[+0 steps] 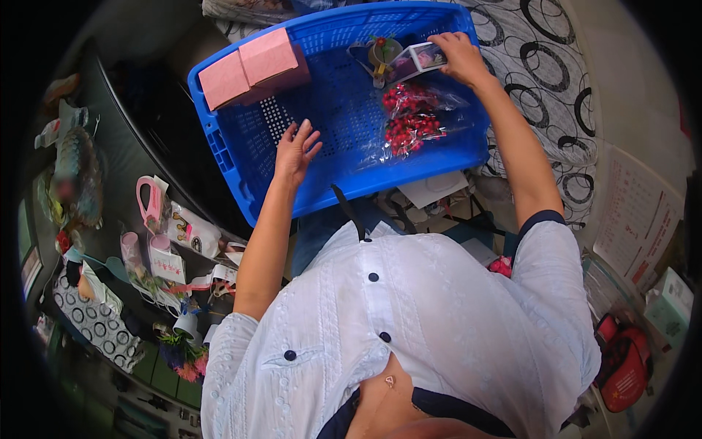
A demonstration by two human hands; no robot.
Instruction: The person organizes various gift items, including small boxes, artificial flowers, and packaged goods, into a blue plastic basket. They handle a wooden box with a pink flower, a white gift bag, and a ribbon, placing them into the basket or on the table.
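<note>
A blue plastic basket point(343, 192) lies before me. My right hand point(459, 57) grips the right end of a small white-framed box with clear sides point(415, 61), which has pink flowers inside. Beside that box's left end are a roll of tape point(384, 52) and a small red flower with green leaves point(380, 41). My left hand point(299, 149) is over the basket's near left part, fingers apart, holding nothing. Pink boxes point(249, 68) stand in the far left corner. Red berry sprigs in clear plastic bags point(411, 120) lie at the basket's right side.
A dark table point(118, 159) on the left bears a pink-handled item point(149, 203), wrapped goods and artificial flowers point(184, 356). Cloth with a ring pattern point(540, 82) lies beyond the basket on the right. A red cap point(622, 367) and a tissue box point(670, 307) are at the lower right.
</note>
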